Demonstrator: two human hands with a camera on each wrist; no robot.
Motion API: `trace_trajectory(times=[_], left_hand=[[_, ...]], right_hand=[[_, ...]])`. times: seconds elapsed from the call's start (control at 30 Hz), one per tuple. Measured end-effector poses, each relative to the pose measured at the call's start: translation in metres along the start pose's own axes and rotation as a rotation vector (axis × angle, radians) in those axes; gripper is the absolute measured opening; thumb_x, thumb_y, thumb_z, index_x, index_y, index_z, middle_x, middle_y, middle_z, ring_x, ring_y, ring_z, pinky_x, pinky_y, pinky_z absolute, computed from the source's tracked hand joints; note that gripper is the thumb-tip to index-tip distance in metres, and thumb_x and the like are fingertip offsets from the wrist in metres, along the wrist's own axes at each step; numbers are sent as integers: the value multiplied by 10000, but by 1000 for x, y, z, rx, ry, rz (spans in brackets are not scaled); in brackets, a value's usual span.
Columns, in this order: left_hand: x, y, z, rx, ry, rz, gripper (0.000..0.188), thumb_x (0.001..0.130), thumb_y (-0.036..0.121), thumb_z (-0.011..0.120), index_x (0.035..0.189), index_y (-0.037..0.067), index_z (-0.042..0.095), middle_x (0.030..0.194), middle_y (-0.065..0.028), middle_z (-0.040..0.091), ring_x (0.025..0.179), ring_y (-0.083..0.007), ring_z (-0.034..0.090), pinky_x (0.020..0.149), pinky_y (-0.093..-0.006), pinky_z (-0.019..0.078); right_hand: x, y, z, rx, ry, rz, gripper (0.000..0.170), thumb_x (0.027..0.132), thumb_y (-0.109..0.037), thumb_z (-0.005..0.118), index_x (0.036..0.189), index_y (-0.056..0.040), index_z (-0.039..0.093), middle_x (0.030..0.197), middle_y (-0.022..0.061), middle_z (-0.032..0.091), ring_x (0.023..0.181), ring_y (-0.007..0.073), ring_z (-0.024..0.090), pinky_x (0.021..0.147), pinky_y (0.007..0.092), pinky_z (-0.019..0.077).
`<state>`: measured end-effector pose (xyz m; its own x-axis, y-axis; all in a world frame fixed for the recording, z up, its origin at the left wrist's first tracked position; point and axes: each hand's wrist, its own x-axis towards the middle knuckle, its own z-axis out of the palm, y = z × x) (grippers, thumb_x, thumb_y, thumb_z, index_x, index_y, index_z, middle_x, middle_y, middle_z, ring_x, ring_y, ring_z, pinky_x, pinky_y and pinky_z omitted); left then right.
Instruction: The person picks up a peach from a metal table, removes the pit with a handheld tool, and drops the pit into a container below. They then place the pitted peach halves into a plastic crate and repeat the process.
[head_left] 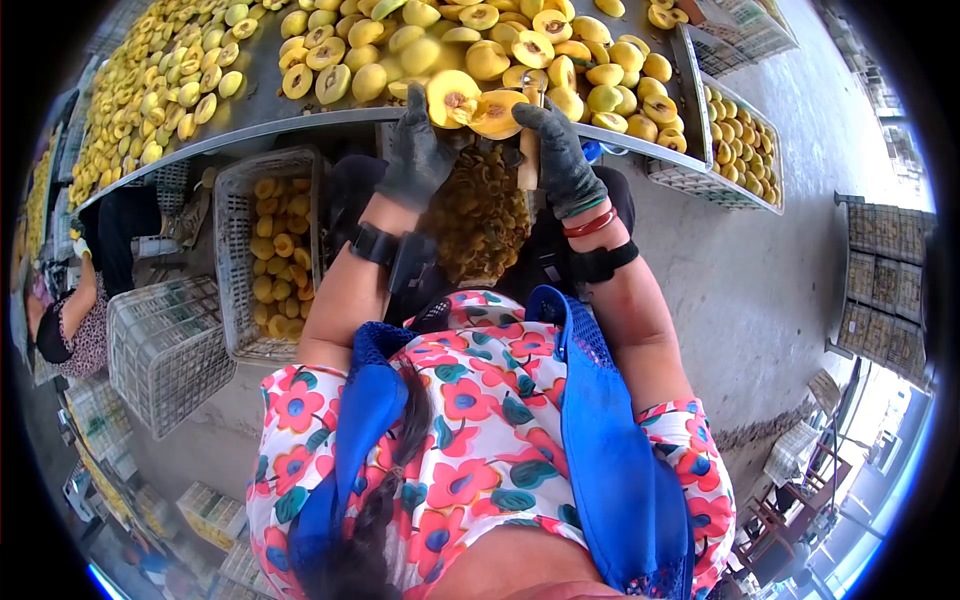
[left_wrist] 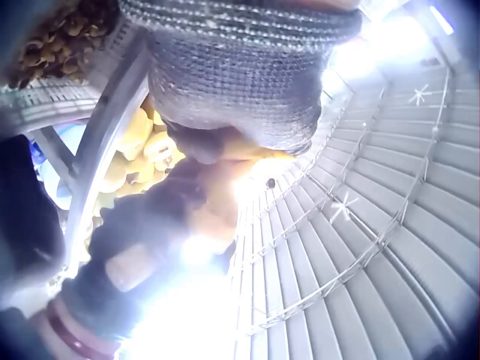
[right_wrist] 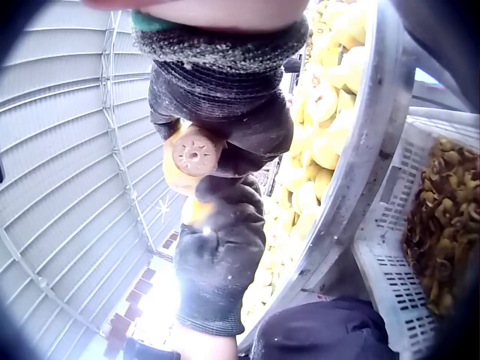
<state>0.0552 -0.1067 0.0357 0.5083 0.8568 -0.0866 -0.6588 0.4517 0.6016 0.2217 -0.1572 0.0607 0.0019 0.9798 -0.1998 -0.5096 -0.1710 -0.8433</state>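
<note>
Both hands wear dark gloves and meet over the near edge of a metal-edged table. My left hand (head_left: 417,155) holds a yellow peach half (head_left: 452,98), its cut face turned up. A second peach half (head_left: 497,115) lies against it, between the hands, with the right fingertips right at its edge. In my right hand (head_left: 562,155) is a pitting tool with a wooden handle (head_left: 527,162) and a metal end. The right wrist view shows the round butt of the handle (right_wrist: 195,154) sticking out of the fist.
Many whole and halved peaches (head_left: 405,45) cover the table (head_left: 270,112). Beneath the hands is a crate of brown-yellow scraps (right_wrist: 442,225). A crate of peach halves (head_left: 228,210) stands left, another crate (head_left: 712,185) right. At far left another person (head_left: 75,315) sits by the table.
</note>
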Motion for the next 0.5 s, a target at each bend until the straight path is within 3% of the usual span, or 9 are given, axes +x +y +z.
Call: trace_trajectory(times=[0.07, 0.17, 0.2, 0.23, 0.3, 0.33, 0.43, 0.47, 0.5], left_hand=[[7, -3, -20, -86, -121, -30, 623, 953, 552, 331, 1299, 43, 427, 1226, -128, 524, 1090, -238, 528, 937, -378, 440], [22, 2, -33, -431, -436, -121, 583, 943, 528, 379, 1292, 65, 438, 1218, -122, 522, 998, -221, 539, 869, -336, 460], [23, 3, -34, -545, -541, -150, 570, 940, 520, 395, 1289, 72, 442, 1215, -120, 522, 967, -216, 542, 846, -322, 466], [11, 11, -15, -424, -185, 26, 735, 883, 608, 438, 1247, -30, 427, 1092, -191, 569, 802, -234, 593, 607, -268, 519], [11, 21, -25, -452, -223, -34, 732, 888, 605, 431, 1244, -34, 429, 1121, -191, 568, 849, -255, 603, 621, -276, 524], [8, 24, -23, -348, -175, -26, 714, 895, 594, 429, 1245, -29, 433, 1121, -188, 570, 867, -259, 604, 633, -282, 525], [-2, 25, -12, -140, -89, -15, 657, 917, 556, 428, 1247, -12, 445, 1122, -178, 578, 915, -267, 605, 675, -301, 527], [-3, 26, -8, -135, -100, -11, 635, 924, 540, 430, 1248, -6, 450, 1123, -174, 581, 928, -268, 605, 694, -310, 529], [-3, 26, -6, -129, -113, -6, 613, 932, 523, 432, 1249, -1, 454, 1124, -170, 584, 941, -268, 605, 713, -318, 530]], right_hand=[[1, -2, -17, 74, -144, 114, 371, 863, -259, 534, 1135, -6, 545, 956, 82, 631, 811, 164, 618, 689, 266, 512], [0, 2, -1, 419, -56, -86, 442, 861, -332, 530, 1168, -15, 523, 1012, 101, 622, 880, 198, 610, 753, 308, 505], [6, 3, -20, 414, -173, -85, 500, 854, -385, 535, 1194, -20, 505, 1053, 111, 613, 879, 216, 603, 761, 331, 499], [6, -9, -24, 464, -169, -112, 514, 843, -395, 563, 1186, -16, 508, 1057, 113, 615, 872, 225, 603, 767, 318, 491], [19, -11, -33, 278, 125, -177, 499, 837, -405, 578, 1143, -14, 529, 1022, 106, 622, 855, 223, 607, 760, 324, 493], [24, -15, -40, 163, 79, -199, 439, 841, -366, 606, 1114, -28, 542, 981, 91, 626, 809, 218, 626, 684, 319, 504], [31, -32, -38, -243, 282, -112, 383, 852, -308, 625, 1112, -39, 542, 953, 76, 628, 762, 200, 643, 612, 307, 505], [49, -19, -56, -246, 287, -120, 356, 842, -303, 691, 1067, -48, 583, 827, 25, 624, 654, 122, 605, 579, 252, 512], [67, -8, -74, -514, 336, -174, 353, 834, -285, 702, 1046, -31, 582, 835, 40, 628, 635, 126, 605, 548, 245, 496]])
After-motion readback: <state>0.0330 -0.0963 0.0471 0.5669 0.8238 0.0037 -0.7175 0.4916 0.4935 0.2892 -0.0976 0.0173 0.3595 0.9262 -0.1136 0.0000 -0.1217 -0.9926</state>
